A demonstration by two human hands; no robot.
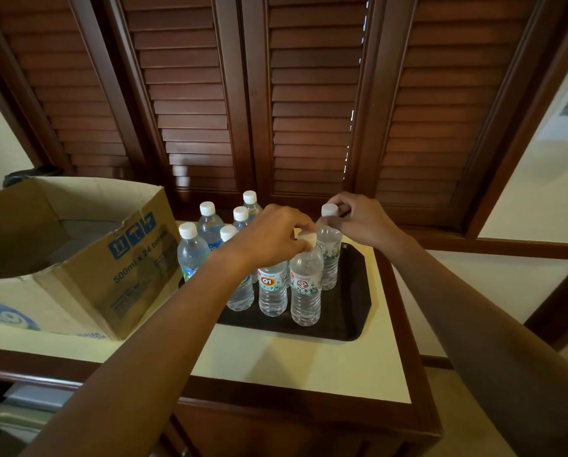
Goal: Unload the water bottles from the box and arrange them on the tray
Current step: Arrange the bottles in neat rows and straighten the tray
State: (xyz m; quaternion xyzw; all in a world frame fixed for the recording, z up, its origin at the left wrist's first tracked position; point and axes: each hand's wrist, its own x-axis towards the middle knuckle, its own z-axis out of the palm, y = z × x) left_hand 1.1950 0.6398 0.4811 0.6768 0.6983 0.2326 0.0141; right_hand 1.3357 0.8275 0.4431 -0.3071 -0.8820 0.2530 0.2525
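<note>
Standing upright on the black tray (351, 291): a cluster of clear water bottles (193, 255) with white caps. The tray lies on the cream-topped bench (276, 364), just right of the cardboard box (94, 258).
Left grip (272, 235): fingers pinched on the cap of the front bottle (307, 285), which stands at the tray's near side.
Right grip (361, 222): fingertips pinched on the cap of the rear bottle (330, 258), standing close behind the first.
Box: open at the top, its inside mostly in shadow.
Backdrop: dark louvred shutters (309, 94).
</note>
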